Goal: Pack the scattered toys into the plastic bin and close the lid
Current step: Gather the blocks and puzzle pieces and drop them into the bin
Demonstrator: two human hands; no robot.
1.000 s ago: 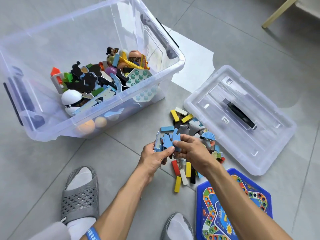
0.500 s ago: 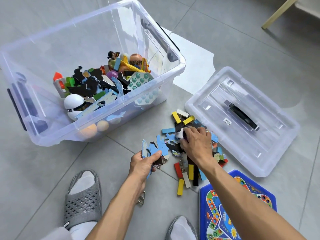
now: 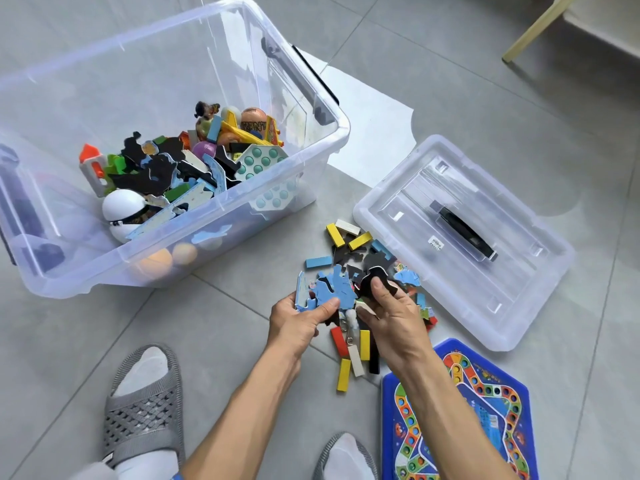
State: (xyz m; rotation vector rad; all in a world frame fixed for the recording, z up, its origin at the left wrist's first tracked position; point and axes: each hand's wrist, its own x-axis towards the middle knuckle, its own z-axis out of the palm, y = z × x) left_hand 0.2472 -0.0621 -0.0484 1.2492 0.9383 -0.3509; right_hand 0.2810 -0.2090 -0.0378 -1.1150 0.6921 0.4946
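A clear plastic bin (image 3: 311, 174) stands open at the upper left, partly filled with mixed toys. Its clear lid (image 3: 512, 292) with a black handle lies flat on the floor to the right. Between them sits a pile of scattered toys (image 3: 356, 244): coloured wooden blocks and puzzle pieces. My left hand (image 3: 298, 323) grips a stack of blue puzzle pieces (image 3: 336, 289) just above the pile. Beside it, my right hand (image 3: 391, 313) pinches a black puzzle piece (image 3: 374, 277) close to the stack.
A blue hexagonal game board (image 3: 485, 410) lies on the floor at the lower right. My two feet in grey slippers (image 3: 142, 420) are at the bottom. A white sheet (image 3: 367, 140) lies behind the bin, and a wooden furniture leg (image 3: 540, 26) stands at the top right.
My right hand reached into the pile, picked a black puzzle piece and lifted it back toward the stack. My left hand kept its blue pieces and shifted slightly right.
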